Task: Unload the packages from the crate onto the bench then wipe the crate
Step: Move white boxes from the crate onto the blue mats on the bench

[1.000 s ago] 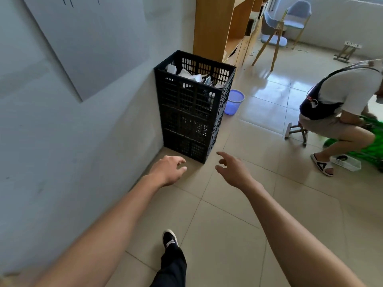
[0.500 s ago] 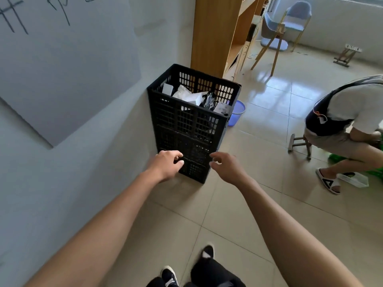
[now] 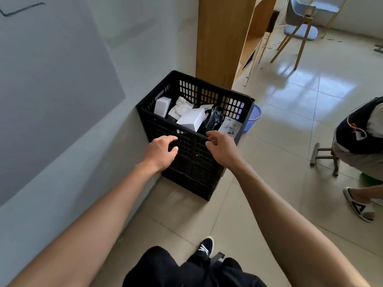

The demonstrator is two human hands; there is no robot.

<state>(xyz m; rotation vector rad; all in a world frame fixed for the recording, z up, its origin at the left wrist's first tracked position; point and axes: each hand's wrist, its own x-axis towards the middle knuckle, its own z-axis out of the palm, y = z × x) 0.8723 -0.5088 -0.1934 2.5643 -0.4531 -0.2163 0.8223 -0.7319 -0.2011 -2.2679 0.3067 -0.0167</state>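
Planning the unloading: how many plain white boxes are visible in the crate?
2. One white box stands at the black crate's left end by the wall; a second lies tilted in the middle. Bagged packages crowd them, so more may be hidden beneath.

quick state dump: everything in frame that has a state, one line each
crate: upright on the floor by the wall, full, not yet unloaded
packages: piled loosely inside the crate
left hand: fingers curled, in front of the crate's near wall, holding nothing; contact unclear
right hand: fingers curled at the crate's near rim; grip unclear
blue basket: upright on the floor behind the crate
stool: standing, person crouched by it
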